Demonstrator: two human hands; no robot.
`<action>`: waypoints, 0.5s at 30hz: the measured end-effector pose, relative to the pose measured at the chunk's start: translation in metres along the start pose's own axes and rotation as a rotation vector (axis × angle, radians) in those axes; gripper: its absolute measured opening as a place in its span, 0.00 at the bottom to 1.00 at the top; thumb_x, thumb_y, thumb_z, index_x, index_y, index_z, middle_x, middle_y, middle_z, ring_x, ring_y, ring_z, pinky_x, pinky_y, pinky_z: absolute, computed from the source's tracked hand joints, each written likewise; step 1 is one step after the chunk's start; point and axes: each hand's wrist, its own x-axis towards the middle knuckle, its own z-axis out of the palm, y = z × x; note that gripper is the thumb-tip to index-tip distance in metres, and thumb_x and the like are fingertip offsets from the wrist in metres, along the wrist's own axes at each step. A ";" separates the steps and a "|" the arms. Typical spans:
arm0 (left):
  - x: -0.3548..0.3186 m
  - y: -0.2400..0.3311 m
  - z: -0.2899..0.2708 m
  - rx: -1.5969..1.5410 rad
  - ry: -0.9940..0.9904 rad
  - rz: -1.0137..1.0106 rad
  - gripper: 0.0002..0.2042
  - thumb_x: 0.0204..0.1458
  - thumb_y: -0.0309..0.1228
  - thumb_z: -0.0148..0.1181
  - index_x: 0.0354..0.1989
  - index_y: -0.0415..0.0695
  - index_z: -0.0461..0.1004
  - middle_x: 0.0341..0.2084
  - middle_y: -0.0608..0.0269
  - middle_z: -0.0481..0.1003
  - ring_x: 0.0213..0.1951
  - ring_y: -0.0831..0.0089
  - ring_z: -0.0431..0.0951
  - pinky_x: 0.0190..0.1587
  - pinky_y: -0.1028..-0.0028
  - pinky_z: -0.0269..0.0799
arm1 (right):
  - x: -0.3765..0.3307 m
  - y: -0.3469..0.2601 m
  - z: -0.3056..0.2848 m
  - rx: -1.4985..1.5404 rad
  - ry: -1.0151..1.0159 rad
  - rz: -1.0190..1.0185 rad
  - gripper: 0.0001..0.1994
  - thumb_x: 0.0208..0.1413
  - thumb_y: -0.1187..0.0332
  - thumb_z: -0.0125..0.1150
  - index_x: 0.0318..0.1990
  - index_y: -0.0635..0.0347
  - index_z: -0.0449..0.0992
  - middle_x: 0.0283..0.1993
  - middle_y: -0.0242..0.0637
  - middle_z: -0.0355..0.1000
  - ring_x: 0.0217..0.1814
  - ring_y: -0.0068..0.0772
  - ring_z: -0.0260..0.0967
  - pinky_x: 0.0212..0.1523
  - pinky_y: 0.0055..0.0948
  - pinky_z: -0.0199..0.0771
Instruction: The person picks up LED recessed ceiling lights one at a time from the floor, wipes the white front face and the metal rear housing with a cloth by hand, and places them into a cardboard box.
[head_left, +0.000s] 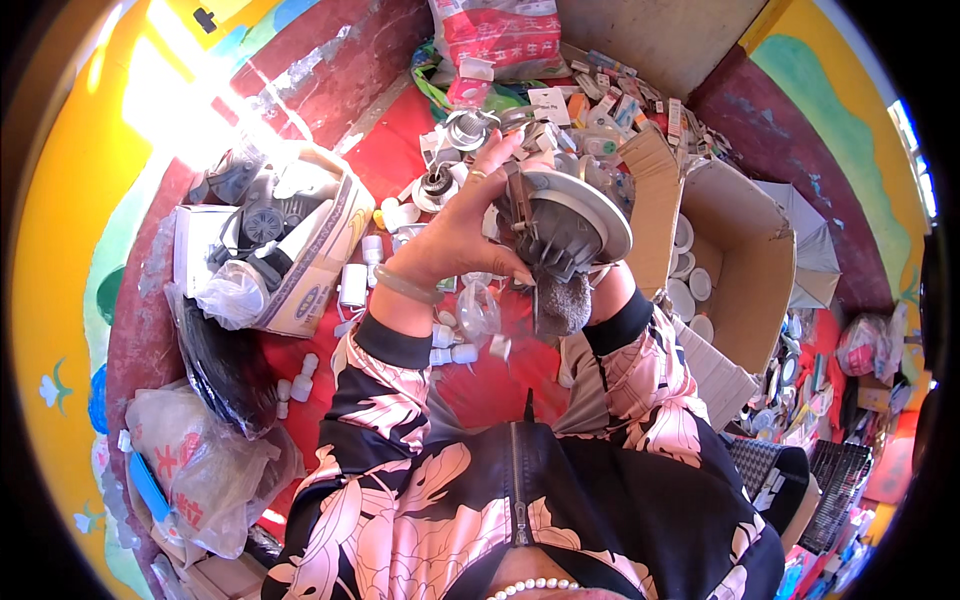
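Gripping the round lamp fitting (565, 225) firmly, the left hand (470, 225) steadies it; the gloved right hand (560, 300) supports beneath, best kept snug.

1. You work in strong daylight; a blown-out glare patch sits up and left of the open cardboard box (300, 250) on your left, washing out the yellow wall (60, 250) there.
2. Right of that box, your left hand (455, 235) and the round metal lamp housing (565, 225) are evenly lit and sharp.
3. Below the box, your floral sleeves (385, 400) show slight softness.
4. Far from the box, straight edges bend and the corners fall to black vignette.
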 end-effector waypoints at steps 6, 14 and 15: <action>0.001 -0.004 0.002 -0.079 0.077 0.074 0.50 0.16 0.46 0.77 0.57 0.42 0.64 0.64 0.55 0.50 0.68 0.54 0.32 0.66 0.58 0.32 | 0.000 -0.011 0.006 -0.360 -0.091 -0.134 0.27 0.47 0.71 0.61 0.57 0.63 0.62 0.54 0.40 0.66 0.55 0.33 0.64 0.56 0.31 0.63; 0.003 0.016 0.004 0.114 -0.008 0.108 0.48 0.21 0.34 0.78 0.59 0.41 0.61 0.58 0.59 0.62 0.66 0.59 0.47 0.64 0.62 0.44 | -0.004 -0.009 0.004 -0.399 -0.059 -0.063 0.20 0.49 0.76 0.56 0.53 0.61 0.68 0.54 0.43 0.67 0.56 0.39 0.64 0.56 0.32 0.63; 0.001 0.022 0.008 -0.032 0.029 0.011 0.47 0.21 0.33 0.78 0.58 0.40 0.61 0.56 0.59 0.64 0.64 0.61 0.52 0.63 0.64 0.48 | -0.005 -0.007 0.003 -0.401 -0.065 -0.042 0.20 0.49 0.77 0.55 0.52 0.61 0.68 0.54 0.43 0.67 0.56 0.39 0.64 0.56 0.32 0.63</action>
